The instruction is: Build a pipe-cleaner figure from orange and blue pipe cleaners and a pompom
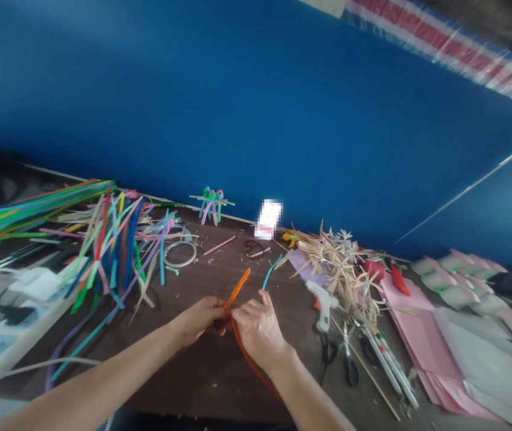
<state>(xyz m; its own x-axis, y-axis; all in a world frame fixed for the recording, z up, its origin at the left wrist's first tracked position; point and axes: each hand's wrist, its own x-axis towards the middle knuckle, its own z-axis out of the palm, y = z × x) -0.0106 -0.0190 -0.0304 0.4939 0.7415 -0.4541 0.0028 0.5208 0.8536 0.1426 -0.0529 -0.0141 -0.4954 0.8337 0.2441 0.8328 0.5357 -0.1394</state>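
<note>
- Through my head camera I see both hands together at lower centre, close to touching, above the dark tabletop (179, 383).
- My left forearm (112, 371) enters from the lower left corner and slants up toward the centre, the wrist nearly straight.
- My left hand (204, 320) is pinching an orange pipe cleaner (238, 288) between thumb and fingers.
- My right forearm (312, 392) comes in from the bottom edge, right of centre, and angles up and left. I see the back of my right hand (256, 329), its fingers curled in around the same orange strand just beside the left fingertips; one finger stands raised. The exact contact under those fingers is hidden from me.
- The orange piece sits at the centre of the lower half: its ridged, thicker tip juts up and right above the left hand, and its thinner length trails down and right beneath my right hand and wrist.
- Just above the raised finger, a short blue stem (272, 272) lies on the tabletop.
- Right of my right hand are a white glue gun (325, 305) and scissors (349, 353).
</note>
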